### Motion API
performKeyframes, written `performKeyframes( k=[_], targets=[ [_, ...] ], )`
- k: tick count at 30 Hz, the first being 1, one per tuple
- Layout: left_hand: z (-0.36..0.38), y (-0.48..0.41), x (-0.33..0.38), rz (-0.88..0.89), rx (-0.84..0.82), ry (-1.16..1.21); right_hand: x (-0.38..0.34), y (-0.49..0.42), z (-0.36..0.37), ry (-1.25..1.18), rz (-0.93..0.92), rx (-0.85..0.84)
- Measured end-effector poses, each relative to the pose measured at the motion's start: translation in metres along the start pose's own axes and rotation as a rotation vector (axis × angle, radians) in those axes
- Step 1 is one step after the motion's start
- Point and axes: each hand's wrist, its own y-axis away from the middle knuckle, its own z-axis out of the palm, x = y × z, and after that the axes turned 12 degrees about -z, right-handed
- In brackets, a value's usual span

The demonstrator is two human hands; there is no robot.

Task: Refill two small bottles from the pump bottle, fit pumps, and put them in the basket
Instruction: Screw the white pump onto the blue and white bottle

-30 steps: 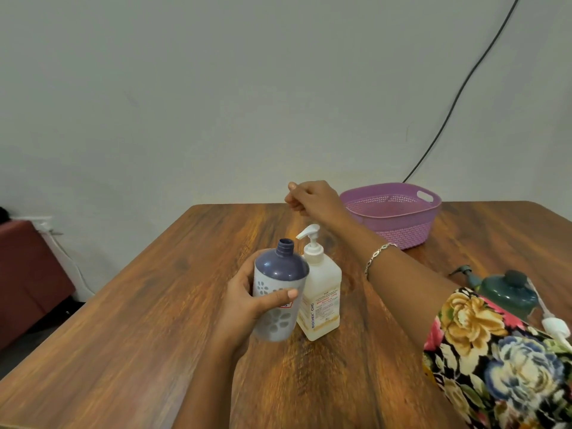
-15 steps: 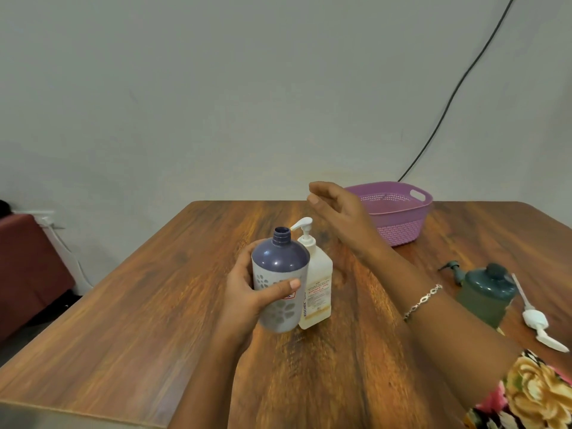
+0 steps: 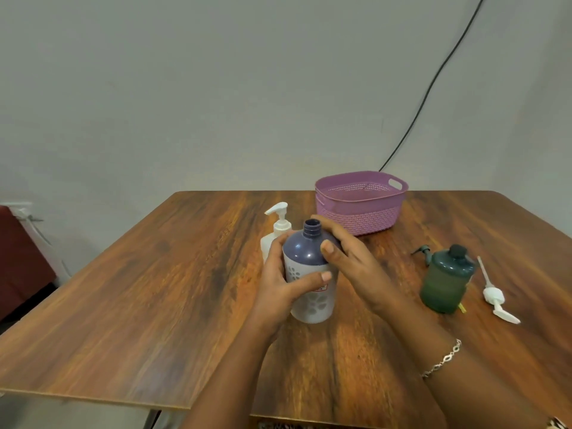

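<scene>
A small purple-and-white bottle [image 3: 309, 274] with an open neck is held upright above the table centre. My left hand [image 3: 278, 283] wraps its left side and front. My right hand [image 3: 349, 258] lies against its right shoulder, thumb on the purple dome. Behind it, partly hidden, stands the white pump bottle [image 3: 277, 230]. A green bottle [image 3: 445, 280] stands at the right with a dark pump [image 3: 422, 253] lying behind it. A loose white pump [image 3: 495, 297] lies on the table to its right. The purple basket [image 3: 360, 202] sits at the back, with nothing visible inside.
The wooden table [image 3: 154, 289] ends at a near edge on the left. A black cable [image 3: 433, 82] runs down the wall behind the basket. A dark red seat [image 3: 18, 258] stands beyond the table's left side.
My right hand has come back from near the basket and settled on the purple bottle's right shoulder. My left hand keeps its hold on that bottle.
</scene>
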Motion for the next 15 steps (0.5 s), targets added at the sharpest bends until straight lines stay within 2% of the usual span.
performKeyframes(
  k=[6, 15],
  targets=[
    [0.025, -0.016, -0.026, 0.0, -0.042, -0.051, 0.017, 0.022, -0.027, 0.024, 0.108, 0.01],
    [0.047, -0.045, -0.057, -0.049, -0.082, -0.177, 0.05, 0.029, -0.055, 0.075, 0.142, 0.09]
  ],
)
